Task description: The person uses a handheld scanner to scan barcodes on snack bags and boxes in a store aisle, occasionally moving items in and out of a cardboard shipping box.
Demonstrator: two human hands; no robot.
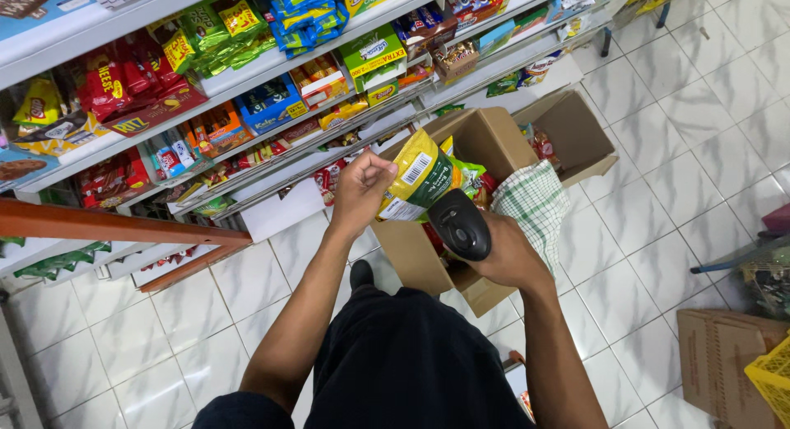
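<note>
Yellow packet (420, 175) is gripped upright in the left hand (360, 192), just left of and above the black scanner (459, 223), which is clasped by the right hand (510, 256).

- My left hand (360, 190) holds a snack packet (417, 178) above the open cardboard box (485, 141).
- My right hand (510, 256) holds the barcode scanner (459, 223) just below the packet.
- Shelves (271, 75) stand left of the box.

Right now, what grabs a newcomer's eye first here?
At centre, the left hand holds a yellow-green snack packet up to a black handheld scanner gripped in the right hand, above an open cardboard box. Upper left, shelves packed with colourful snack packs.
</note>
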